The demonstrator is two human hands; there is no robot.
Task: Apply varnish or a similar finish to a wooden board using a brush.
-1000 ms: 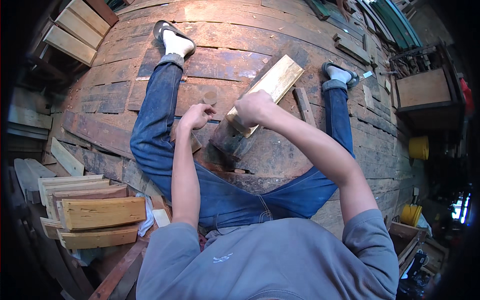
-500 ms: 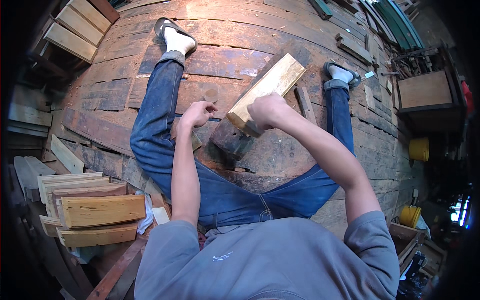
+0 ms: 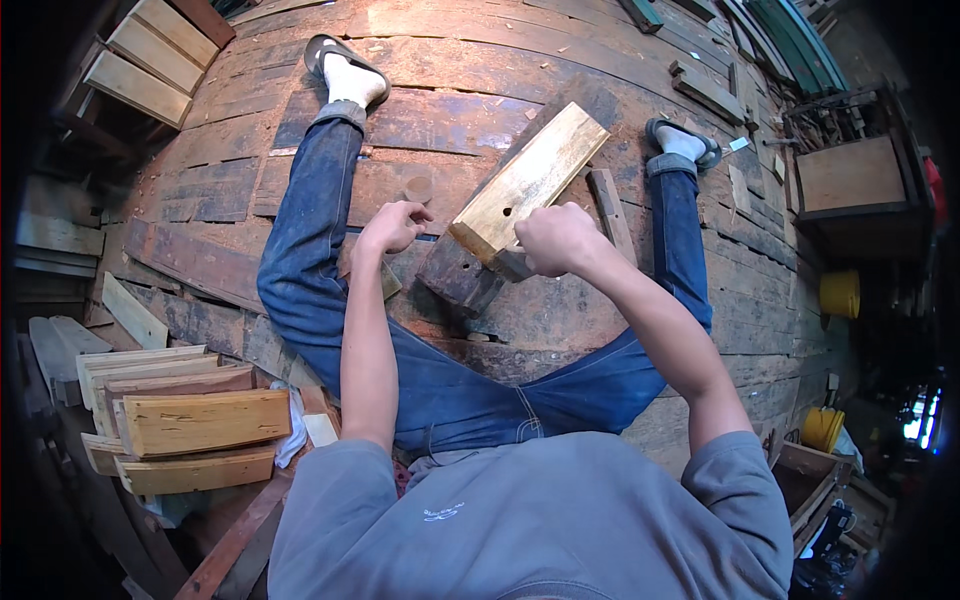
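A pale yellow plank (image 3: 540, 170) lies slantwise on a dark wooden block (image 3: 455, 275) between my legs. A small dark spot, perhaps a hole, marks its top near the close end. My right hand (image 3: 557, 238) is closed in a fist at the plank's right edge. Below the fist a grey, flat-looking piece (image 3: 514, 265) shows; whether the fingers grip it cannot be made out. My left hand (image 3: 398, 227) hovers left of the plank with fingers curled together, and anything inside them is hidden. A small round wooden piece (image 3: 418, 188) stands just beyond it.
Curved wooden boards (image 3: 205, 422) are stacked at my left. A narrow wooden bar (image 3: 612, 215) lies right of the plank. Farther right stand a dark-framed box (image 3: 850, 180) and a yellow bucket-like thing (image 3: 838, 295). Sawdust covers parts of the plank floor (image 3: 440, 65).
My right hand has moved right and slightly toward me, off the plank's top, uncovering the dark spot. My left hand has barely moved.
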